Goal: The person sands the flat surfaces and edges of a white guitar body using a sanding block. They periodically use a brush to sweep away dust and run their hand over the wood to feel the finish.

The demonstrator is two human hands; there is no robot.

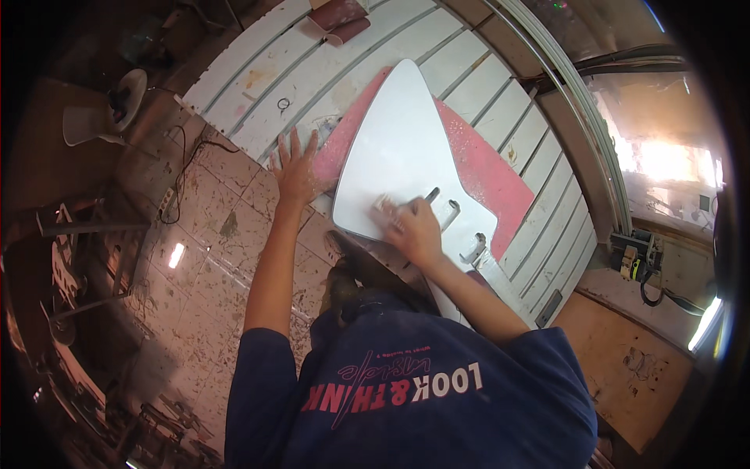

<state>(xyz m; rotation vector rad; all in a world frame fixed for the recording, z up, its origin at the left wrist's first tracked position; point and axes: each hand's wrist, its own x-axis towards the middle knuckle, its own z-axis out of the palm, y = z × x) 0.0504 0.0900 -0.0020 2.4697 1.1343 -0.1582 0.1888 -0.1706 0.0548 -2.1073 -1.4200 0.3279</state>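
Observation:
A white angular guitar body (391, 133) with cut cavities lies on a pink mat (491, 195) atop a white slatted bench (258, 78), its neck end toward me. My left hand (295, 168) is open, fingers spread at the bench edge, touching the mat's left side beside the body. My right hand (414, 227) is closed on a small pale block (384, 209), blurred, against the lower left face of the body; the underside of the block is hidden.
Brown folded sheets (340, 23) lie at the bench's far edge. A pedestal fan (117, 102), cables and dark metal racks (82, 258) stand left over a speckled tiled floor (211, 227). To the right are metal rails, a bright window and a wooden board (617, 359).

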